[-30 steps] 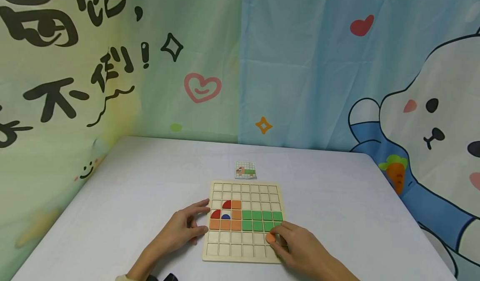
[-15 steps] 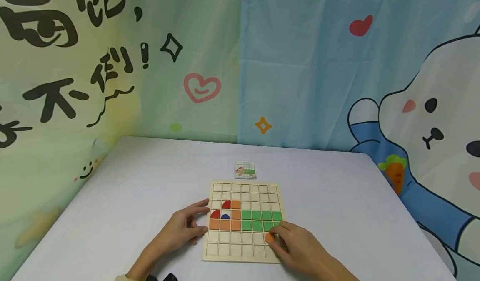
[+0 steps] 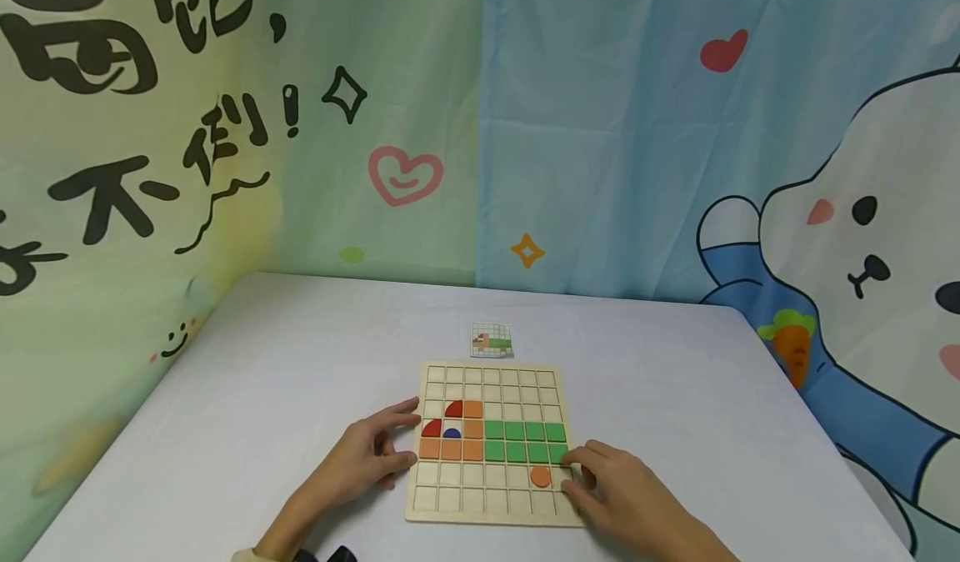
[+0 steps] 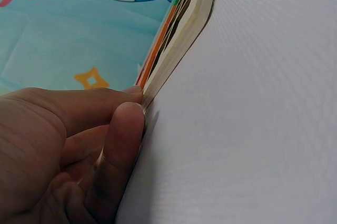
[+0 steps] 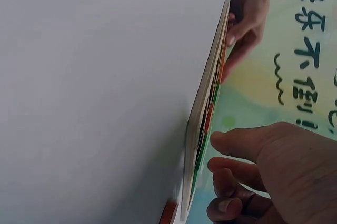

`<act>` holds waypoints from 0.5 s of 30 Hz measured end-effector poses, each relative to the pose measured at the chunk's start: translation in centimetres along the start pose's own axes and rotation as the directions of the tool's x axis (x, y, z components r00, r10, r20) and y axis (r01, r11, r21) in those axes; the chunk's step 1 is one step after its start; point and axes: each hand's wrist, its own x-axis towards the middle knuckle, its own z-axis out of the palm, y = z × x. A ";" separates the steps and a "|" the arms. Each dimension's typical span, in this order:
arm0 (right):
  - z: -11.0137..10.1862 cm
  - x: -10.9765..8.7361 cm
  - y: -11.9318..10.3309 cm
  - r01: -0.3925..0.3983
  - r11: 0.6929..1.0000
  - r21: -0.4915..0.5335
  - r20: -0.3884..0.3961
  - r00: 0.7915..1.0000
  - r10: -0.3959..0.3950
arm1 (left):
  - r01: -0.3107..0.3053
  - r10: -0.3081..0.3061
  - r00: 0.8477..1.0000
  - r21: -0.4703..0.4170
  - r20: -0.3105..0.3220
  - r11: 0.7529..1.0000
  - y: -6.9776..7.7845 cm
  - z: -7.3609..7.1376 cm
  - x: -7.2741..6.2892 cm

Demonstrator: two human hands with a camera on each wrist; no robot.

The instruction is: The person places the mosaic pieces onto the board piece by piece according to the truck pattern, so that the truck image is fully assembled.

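A wooden grid board (image 3: 450,499) lies flat on the white table. Green squares (image 3: 514,441), orange squares (image 3: 472,429), two red quarter-circles (image 3: 453,410) and a small blue half-circle (image 3: 452,434) fill some cells. One orange disc (image 3: 540,477) sits in a cell below the green rows, untouched by any hand. My left hand (image 3: 367,454) rests fingertips and thumb against the board's left edge, without curling round it. My right hand (image 3: 626,491) hovers at the board's right edge, thumb and index finger apart and holding nothing; it hides part of that edge.
Behind the board lies a small printed card (image 3: 492,341) with a coloured grid picture. A dark reddish-brown object (image 5: 168,212) shows beside the board's edge in the right wrist view. A printed curtain (image 3: 555,128) hangs along the table's back.
My right hand has let go of the orange disc and drawn back to the right. The disc stays in its cell. My left hand keeps its place.
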 end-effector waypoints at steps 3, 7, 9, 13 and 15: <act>-0.4 -0.7 0.5 -0.075 0.997 0.012 0.038 0.997 0.074 | -0.002 0.002 1.000 -0.003 0.002 1.000 0.0 0.0 0.0; -0.7 -1.2 0.8 -0.245 0.970 -0.010 0.120 0.962 0.244 | 0.010 -0.010 1.000 -0.001 -0.005 1.000 0.1 0.1 0.0; -0.7 -1.4 0.9 -0.315 0.948 -0.036 0.143 0.938 0.317 | 0.018 -0.018 1.000 0.002 -0.011 1.000 0.1 0.1 0.1; -0.8 -2.1 1.6 -0.328 0.943 -0.056 0.141 0.933 0.332 | 0.026 -0.026 1.000 0.004 -0.016 1.000 0.2 0.1 0.1; -1.0 -2.6 2.0 -0.294 0.955 -0.045 0.131 0.946 0.297 | 0.026 -0.026 1.000 0.009 -0.018 1.000 0.2 0.1 0.1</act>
